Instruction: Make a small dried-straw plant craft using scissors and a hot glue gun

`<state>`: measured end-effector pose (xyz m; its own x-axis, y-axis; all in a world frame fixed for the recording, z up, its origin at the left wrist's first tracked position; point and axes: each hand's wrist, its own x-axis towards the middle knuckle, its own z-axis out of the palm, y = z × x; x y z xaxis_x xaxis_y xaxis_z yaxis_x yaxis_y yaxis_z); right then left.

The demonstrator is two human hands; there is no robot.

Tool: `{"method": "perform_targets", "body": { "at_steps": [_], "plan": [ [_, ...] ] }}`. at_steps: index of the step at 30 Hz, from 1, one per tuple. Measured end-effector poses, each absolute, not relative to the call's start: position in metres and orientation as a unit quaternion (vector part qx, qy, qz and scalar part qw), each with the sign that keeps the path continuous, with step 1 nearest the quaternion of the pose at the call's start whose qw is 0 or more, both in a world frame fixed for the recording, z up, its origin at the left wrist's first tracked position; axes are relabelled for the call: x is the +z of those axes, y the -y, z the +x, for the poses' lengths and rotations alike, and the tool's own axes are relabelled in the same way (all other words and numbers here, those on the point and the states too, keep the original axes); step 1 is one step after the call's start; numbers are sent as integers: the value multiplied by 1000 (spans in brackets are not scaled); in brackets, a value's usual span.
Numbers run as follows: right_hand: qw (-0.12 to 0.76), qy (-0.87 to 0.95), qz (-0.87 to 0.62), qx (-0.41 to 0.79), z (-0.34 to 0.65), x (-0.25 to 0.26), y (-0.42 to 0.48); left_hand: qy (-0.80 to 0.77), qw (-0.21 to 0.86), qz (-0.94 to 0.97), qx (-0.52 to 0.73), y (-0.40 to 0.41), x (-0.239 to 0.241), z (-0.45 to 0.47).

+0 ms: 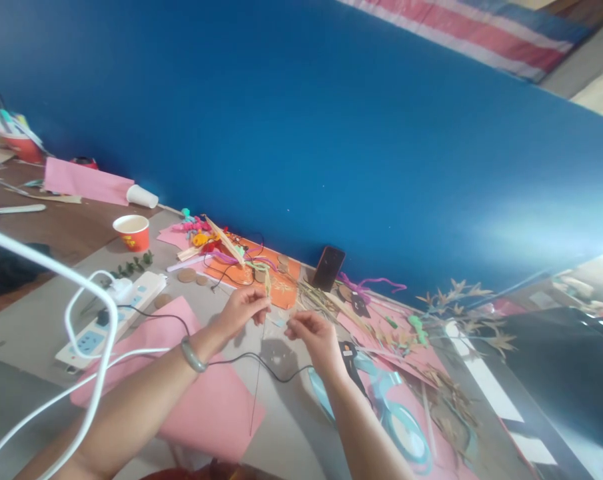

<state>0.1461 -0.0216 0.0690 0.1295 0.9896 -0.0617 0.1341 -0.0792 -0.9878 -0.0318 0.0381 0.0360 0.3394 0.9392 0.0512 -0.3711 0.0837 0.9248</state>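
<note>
My left hand (245,308), with a bangle on its wrist, pinches a thin stem (259,363) that hangs down over the table. At the stem's top, above my fingers, is a pale yellowish leaf-like piece (268,281). Close by on the right, my right hand (308,330) is closed in a pinch, its fingertips a little apart from the left hand. Whatever those fingertips hold is too small to make out. Beneath my left forearm lies a pink sheet (206,407). Just behind both hands is an orange sheet (281,293).
A white power strip (111,320) and white cable (112,333) lie on the left, near a red paper cup (132,233). A phone (328,268) leans against the blue wall (301,133). Blue ribbon (406,433) and dried plant pieces (451,393) lie on the right.
</note>
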Motion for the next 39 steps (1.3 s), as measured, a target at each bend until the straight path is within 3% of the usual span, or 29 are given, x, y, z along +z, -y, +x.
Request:
{"method": "perform_targets", "body": {
  "at_steps": [10, 39],
  "plan": [
    [544, 465, -553, 427, 122, 75, -18, -294, 647, 523, 471, -38, 32, -32],
    [554, 474, -544, 416, 111, 77, -19, -328, 667, 477, 470, -36, 35, -31]
  ]
}}
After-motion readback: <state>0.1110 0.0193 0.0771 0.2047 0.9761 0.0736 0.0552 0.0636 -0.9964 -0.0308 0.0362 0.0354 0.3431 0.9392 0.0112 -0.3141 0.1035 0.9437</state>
